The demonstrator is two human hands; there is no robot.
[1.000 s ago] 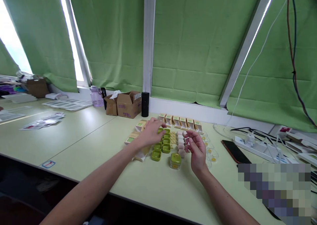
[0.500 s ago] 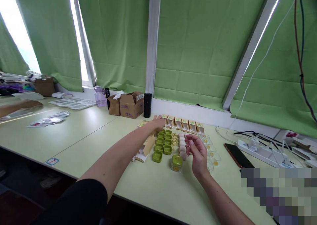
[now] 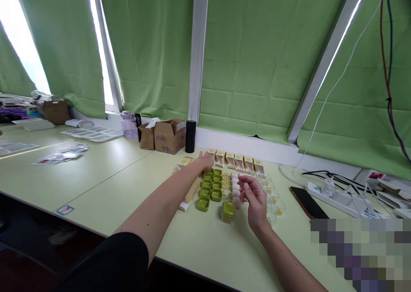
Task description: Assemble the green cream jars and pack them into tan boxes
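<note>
My left hand (image 3: pixel 203 161) reaches far across the table to the left end of a row of small tan boxes (image 3: pixel 239 161), fingers curled at the first box. Whether it grips one is unclear. My right hand (image 3: pixel 253 195) hovers, fingers pinched on a small pale pink piece (image 3: pixel 246 186), beside a column of similar pink pieces (image 3: pixel 236 187). Left of these lie two columns of green lids (image 3: pixel 212 185). A clear jar with a green lid (image 3: pixel 228 211) stands in front. Flat tan cartons (image 3: pixel 189 193) lie under my left forearm.
Clear cups with yellow bits (image 3: pixel 272 195) sit to the right, then a black phone (image 3: pixel 307 202) and a white power strip (image 3: pixel 334 193) with cables. Two cardboard boxes (image 3: pixel 168 135), a black cylinder (image 3: pixel 190 136) and a purple bottle (image 3: pixel 129 124) stand at the back. Papers (image 3: pixel 61 155) lie far left.
My left hand moved from the green lids farther back to the row of tan boxes. The right hand stayed in place with its pinch. A person's arm seen far left is gone.
</note>
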